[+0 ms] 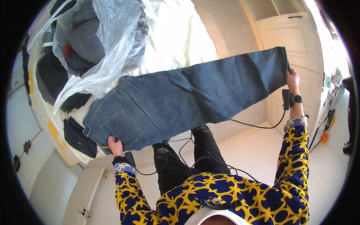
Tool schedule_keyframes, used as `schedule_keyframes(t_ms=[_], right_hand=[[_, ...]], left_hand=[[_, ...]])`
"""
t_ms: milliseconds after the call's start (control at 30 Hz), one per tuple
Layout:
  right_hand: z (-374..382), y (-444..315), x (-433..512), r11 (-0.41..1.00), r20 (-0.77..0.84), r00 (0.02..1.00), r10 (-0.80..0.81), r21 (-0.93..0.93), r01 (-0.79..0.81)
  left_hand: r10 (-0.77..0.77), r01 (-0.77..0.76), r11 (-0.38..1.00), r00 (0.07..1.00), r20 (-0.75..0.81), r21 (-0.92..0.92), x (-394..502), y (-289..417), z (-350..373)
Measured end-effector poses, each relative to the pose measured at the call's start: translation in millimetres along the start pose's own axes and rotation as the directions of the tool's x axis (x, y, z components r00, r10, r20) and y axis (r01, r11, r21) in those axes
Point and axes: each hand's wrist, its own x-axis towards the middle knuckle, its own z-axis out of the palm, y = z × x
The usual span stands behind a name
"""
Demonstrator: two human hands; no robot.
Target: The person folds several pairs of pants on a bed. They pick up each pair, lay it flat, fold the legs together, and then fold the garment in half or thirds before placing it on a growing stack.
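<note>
A pair of blue jeans (180, 98), laid lengthwise with the legs together, stretches between my two hands. My left hand (115, 146) grips the jeans near the waistband and back pocket, at the lower left. Out to the right, my right hand (293, 78) pinches the hem end of the legs, which hangs past the bed's edge. The waist end lies over the edge of the bed with its pale cover (174, 33). Beyond it stands a translucent plastic bag (112, 36) with dark clothes in it.
Dark folded garments (80, 137) lie on the bed left of the waistband. Black cables (253, 127) run from the wrist devices past my legs. A white cabinet (292, 42) stands at the right, and a white door (81, 197) is at the lower left.
</note>
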Motion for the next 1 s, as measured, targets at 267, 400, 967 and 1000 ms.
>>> schedule_keyframes(t_ms=[267,400,967,1000], right_hand=[[27.8,62.4,26.6,0.997,0.088,0.996,-0.027,0.073,0.021],[33.3,81.9,36.1,0.994,0.100,0.990,-0.102,0.046,0.098],[-4.2,56.8,40.6,0.919,0.003,0.996,-0.093,-0.385,0.087],[-8.0,56.4,42.8,0.893,-0.031,0.996,-0.078,-0.446,0.056]], left_hand=[[-0.101,0.013,0.968,0.936,-0.338,-0.252,-37.1,-28.0,18.2],[-0.461,0.379,0.887,0.764,-0.451,-0.264,-73.3,-33.2,25.9],[-0.602,0.140,0.090,0.796,0.058,-0.986,-62.8,-11.5,-65.5],[-0.549,0.072,0.179,0.835,-0.038,-0.981,-61.3,-10.5,-80.7]])
